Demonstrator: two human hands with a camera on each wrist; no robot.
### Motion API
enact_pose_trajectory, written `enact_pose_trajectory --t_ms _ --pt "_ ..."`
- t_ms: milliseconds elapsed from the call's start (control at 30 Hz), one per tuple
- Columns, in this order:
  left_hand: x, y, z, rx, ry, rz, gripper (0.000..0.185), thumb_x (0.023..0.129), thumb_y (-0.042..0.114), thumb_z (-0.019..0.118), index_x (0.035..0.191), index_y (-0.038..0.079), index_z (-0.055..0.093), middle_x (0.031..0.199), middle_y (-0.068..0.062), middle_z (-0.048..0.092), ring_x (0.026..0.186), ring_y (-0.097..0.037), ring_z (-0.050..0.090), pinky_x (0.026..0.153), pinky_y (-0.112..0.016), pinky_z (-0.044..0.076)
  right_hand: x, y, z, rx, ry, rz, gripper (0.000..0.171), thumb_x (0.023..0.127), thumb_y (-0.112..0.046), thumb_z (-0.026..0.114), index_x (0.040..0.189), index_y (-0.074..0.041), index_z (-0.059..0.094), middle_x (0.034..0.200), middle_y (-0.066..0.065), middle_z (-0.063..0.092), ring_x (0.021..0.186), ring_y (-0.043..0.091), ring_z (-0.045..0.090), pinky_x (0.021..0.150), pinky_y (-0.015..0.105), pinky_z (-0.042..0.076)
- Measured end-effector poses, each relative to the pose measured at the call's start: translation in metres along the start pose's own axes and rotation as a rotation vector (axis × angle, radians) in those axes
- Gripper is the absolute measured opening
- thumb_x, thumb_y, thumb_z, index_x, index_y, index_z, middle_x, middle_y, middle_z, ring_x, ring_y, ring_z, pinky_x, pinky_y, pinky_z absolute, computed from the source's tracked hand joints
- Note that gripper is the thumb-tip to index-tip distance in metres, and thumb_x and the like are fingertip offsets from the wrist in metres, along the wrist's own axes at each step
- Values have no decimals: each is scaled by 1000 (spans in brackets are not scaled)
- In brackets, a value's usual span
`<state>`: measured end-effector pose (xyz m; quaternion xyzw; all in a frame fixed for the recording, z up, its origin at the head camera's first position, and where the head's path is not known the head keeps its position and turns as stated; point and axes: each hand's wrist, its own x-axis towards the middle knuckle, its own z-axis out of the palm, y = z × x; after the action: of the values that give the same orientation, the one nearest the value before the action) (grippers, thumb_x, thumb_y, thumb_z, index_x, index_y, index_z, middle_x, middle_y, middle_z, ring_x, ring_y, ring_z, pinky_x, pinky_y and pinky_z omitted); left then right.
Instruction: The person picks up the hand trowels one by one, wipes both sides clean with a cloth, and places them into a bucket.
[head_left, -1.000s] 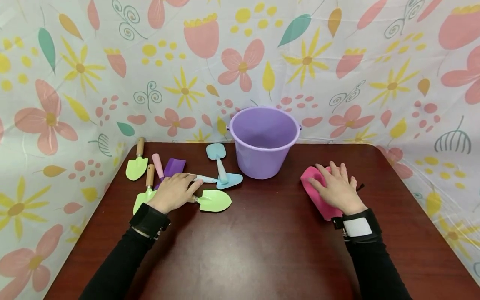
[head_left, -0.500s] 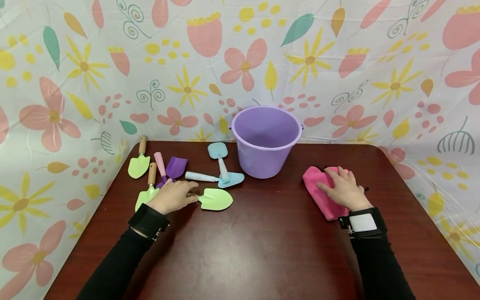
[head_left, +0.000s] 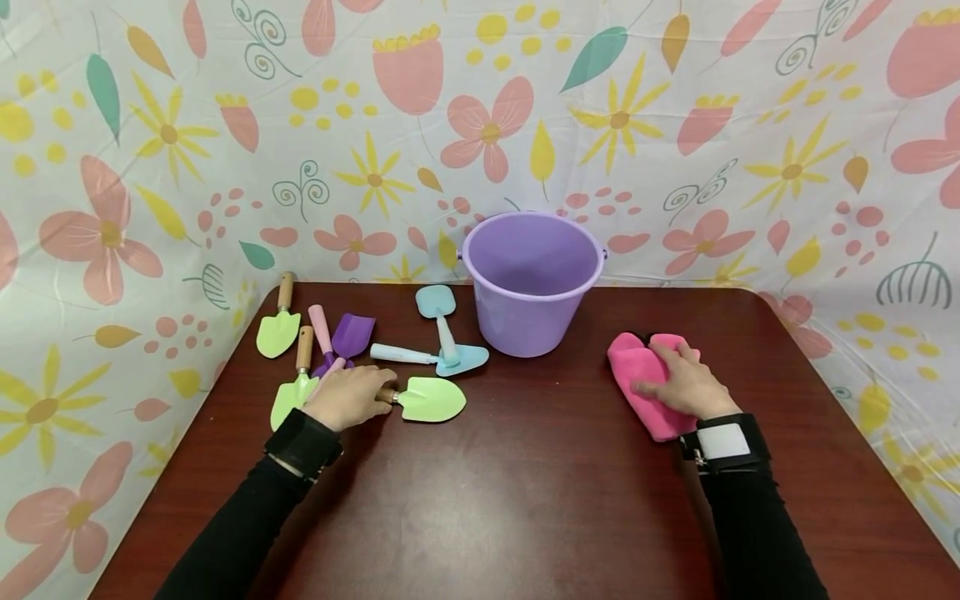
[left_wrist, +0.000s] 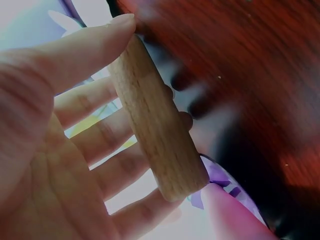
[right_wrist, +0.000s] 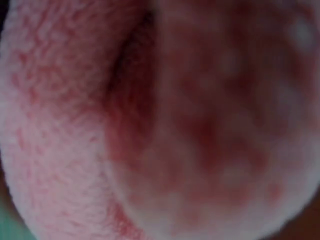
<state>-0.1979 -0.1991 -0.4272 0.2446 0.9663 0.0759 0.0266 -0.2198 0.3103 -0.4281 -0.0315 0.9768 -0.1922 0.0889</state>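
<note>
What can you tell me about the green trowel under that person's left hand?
The green trowel is a small garden tool with a pale green pointed blade, seemingly painted metal, and a light wooden handle. It lies flat on the dark red table, blade pointing right. The left hand curls its fingers round the handle, hiding most of it from above.

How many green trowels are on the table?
3: one green trowel by the far-left edge, one beside the left hand, one with its handle in that hand. None looks hidden.

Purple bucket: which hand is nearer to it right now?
Left, narrowly. The left hand grips a green trowel's wooden handle to the left of the purple bucket; the right hand holds the pink cloth farther off on its other side.
</note>
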Motion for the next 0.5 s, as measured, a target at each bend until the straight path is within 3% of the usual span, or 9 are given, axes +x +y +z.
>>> enact_pose_trajectory --t_ms 300,500 --pt "1 1 2 1 -2 1 30 84 21 79 109 8 67 87 -1 62 78 -17 60 69 -37 49 3 -3 2 4 9 -8 86 82 -36 75 148 -2 31 141 38 21 115 64 36 81 73 37" --pt "-1 2 0 -49 5 12 8 89 18 73 92 12 68 82 1 55 75 -13 53 65 -32 45 5 -5 4 -1 28 -28 76 83 -25 73 145 0 36 134 40 29 114 59 41 87 69 38"
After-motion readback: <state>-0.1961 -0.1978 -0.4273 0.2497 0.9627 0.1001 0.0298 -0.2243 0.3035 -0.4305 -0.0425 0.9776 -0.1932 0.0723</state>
